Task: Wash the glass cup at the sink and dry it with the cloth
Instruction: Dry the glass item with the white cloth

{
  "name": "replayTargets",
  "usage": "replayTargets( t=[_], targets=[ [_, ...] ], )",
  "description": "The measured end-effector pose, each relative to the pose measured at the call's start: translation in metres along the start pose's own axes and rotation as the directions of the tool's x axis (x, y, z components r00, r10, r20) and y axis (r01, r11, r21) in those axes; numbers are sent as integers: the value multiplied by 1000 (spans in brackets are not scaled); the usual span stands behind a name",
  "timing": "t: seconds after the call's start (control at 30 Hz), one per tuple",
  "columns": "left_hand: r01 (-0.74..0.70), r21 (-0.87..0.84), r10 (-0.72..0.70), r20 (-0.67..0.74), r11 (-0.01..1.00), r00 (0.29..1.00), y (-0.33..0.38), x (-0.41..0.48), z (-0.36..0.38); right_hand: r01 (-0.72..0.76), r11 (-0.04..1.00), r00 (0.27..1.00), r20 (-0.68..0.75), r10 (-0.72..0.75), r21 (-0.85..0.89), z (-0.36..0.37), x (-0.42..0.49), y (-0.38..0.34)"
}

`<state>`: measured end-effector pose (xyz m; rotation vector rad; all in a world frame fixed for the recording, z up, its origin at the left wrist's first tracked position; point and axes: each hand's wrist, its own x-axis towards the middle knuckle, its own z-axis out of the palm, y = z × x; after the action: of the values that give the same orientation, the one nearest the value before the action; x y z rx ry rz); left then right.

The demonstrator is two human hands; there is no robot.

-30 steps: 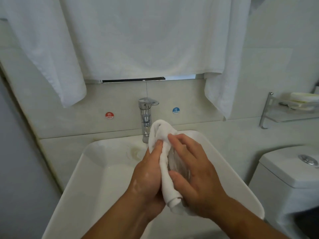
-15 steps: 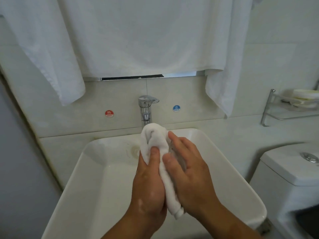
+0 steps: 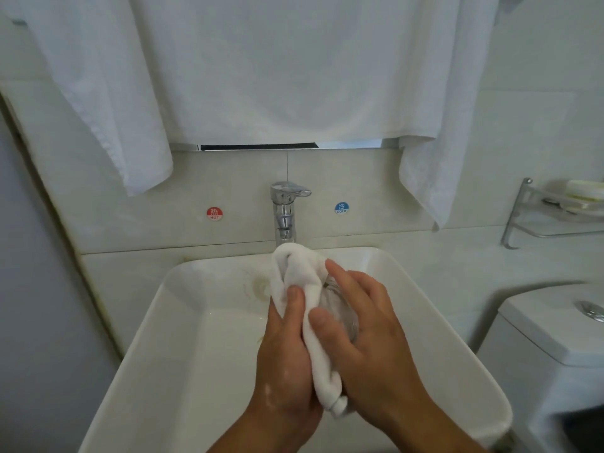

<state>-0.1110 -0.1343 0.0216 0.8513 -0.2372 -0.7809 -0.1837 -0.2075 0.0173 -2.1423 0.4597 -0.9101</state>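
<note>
Over the white sink [image 3: 202, 354] both hands hold a white cloth [image 3: 300, 273] wrapped round the glass cup [image 3: 338, 310]. Only a small patch of clear glass shows between the fingers of my right hand [image 3: 369, 338], which curls round the cup from the right. My left hand [image 3: 287, 351] grips the cloth from the left, thumb pressed on its front. The cloth's top bulges in front of the chrome tap [image 3: 286, 207], and its tail hangs out below my palms.
Large white towels [image 3: 261, 67] hang across the wall above the tap, one corner drooping at left, another at right. Hot and cold stickers flank the tap. A metal soap shelf [image 3: 552, 210] is on the right wall, a toilet cistern [image 3: 549, 335] below it.
The cloth-wrapped cup has turned a little between my hands, and my left thumb has slid up over the cloth. Less bare glass shows than a second ago.
</note>
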Motion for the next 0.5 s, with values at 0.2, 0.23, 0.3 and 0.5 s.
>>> replayTargets(
  t=[0.2,0.23,0.3,0.5],
  targets=[
    [113,-83,-104,98,990,990,3,0,-3,98,988,991,80,-108,120,-4,-7,11],
    [140,-71,-132,109,988,985,9,3,-7,129,985,985,102,-141,114,-6,-8,13],
    [240,-37,-236,80,970,968,16,10,-13,190,977,970,136,-203,101,-11,-8,18],
    [233,-58,-234,-23,971,972,15,8,-12,200,980,949,244,-199,22,-20,-3,22]
  ],
)
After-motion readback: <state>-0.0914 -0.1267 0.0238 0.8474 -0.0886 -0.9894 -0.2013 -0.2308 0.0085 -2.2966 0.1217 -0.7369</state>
